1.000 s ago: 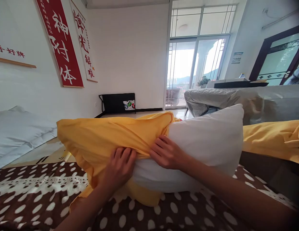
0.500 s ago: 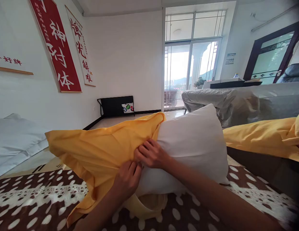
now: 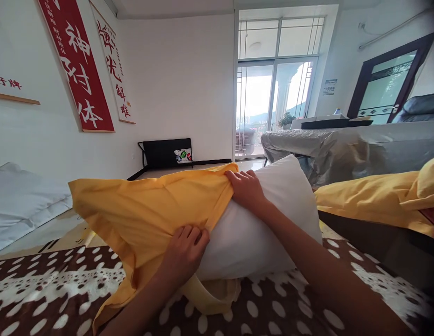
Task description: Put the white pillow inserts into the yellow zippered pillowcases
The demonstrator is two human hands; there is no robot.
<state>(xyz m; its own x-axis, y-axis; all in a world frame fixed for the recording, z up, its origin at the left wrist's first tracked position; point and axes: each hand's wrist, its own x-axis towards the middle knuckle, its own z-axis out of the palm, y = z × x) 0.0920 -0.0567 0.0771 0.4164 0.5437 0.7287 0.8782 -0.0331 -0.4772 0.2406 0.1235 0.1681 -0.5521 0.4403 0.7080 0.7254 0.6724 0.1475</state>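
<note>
A yellow pillowcase [image 3: 147, 210] covers the left part of a white pillow [image 3: 272, 224], whose right part is bare. My left hand [image 3: 189, 247] is closed on the pillowcase's opening edge, low on the near side. Higher up and farther away, my right hand [image 3: 246, 189] grips the same edge near its top, with the fingers curled over the cloth. Below my left hand, a loose paler flap of the case's opening hangs onto the blanket. The pillowcase's far-left corners lie slack and unfilled.
A brown blanket with white dots [image 3: 251, 308] lies underneath. White bedding [image 3: 24, 205] is at the left, and more yellow fabric [image 3: 370, 191] at the right. Behind stand a plastic-covered table [image 3: 297, 142], a black folded item [image 3: 164, 154] against the wall, and glass doors.
My right hand has moved up and away along the pillowcase's edge, from beside my left hand to near the top. My left hand has stayed about in place. The view has shifted slightly.
</note>
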